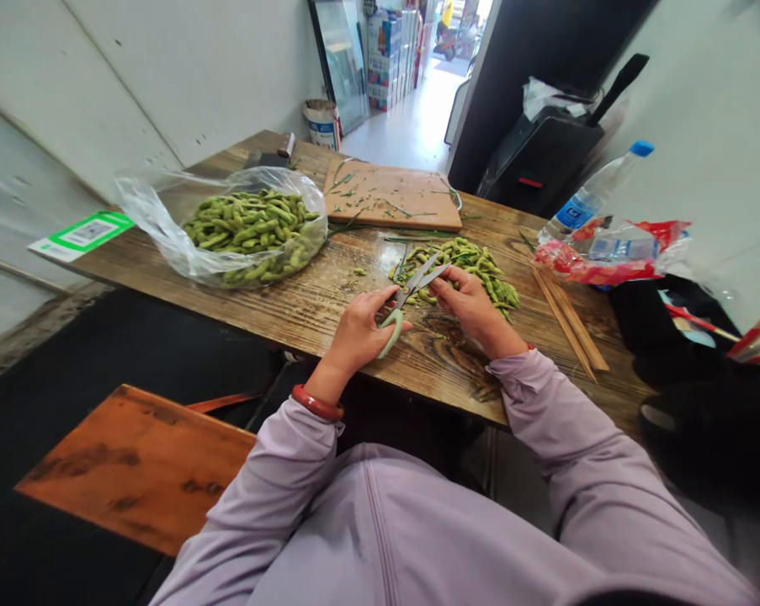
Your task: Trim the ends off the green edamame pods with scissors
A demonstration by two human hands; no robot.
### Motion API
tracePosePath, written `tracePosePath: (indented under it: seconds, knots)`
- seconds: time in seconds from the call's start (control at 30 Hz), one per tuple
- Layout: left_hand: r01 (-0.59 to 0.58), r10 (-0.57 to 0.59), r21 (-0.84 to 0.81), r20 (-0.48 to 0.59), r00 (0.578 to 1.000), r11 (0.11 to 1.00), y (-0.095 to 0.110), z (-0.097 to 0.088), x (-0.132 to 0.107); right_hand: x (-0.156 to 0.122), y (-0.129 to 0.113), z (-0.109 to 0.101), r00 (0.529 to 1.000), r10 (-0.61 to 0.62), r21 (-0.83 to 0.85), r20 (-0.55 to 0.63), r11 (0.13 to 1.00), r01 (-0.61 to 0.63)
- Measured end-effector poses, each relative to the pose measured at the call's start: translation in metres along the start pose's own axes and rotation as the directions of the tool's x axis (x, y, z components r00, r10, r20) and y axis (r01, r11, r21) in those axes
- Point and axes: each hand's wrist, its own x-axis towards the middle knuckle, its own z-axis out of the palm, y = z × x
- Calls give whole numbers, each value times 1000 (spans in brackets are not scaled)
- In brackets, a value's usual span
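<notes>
My left hand [360, 332] is closed round the pale green handles of a pair of scissors [419, 280], whose blades are parted and point up and right. My right hand [471, 307] is closed in a pinch beside the blade tips; what lies between its fingertips is too small to make out. Behind both hands a loose heap of green edamame pods [480, 263] lies on the wooden table [304, 316]. To the left, a clear plastic bag [165, 236] stands open, holding many more edamame pods [253, 220].
A wooden cutting board [392, 195] with green scraps lies at the back, near a cleaver [279, 153]. Chopsticks [566, 324], a water bottle [597, 194] and red plastic packaging [625, 252] are on the right. A QR-code card [82, 234] is at the left edge; an orange wooden stool [140, 467] stands below.
</notes>
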Motion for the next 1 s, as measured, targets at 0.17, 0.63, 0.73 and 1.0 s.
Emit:
tracePosePath:
  seconds: [0.17,0.63,0.73,1.0]
  knots:
    - [-13,13,11,-2,1000,1000,-2,1,-1,-2,-1,0,1000,-28,-58,-3,998,27]
    - [12,-12,-2,16,1000,1000,-1,1,-1,-4,-5,3,993,-117,-215,-1,970,114]
    - [10,-10,-6,24,1000,1000,0,1,-1,-5,-8,6,986,-167,-271,-4,949,159]
    - [1,-7,94,59,998,996,5,0,-2,-3,-5,8,974,-228,-333,-7,918,213]
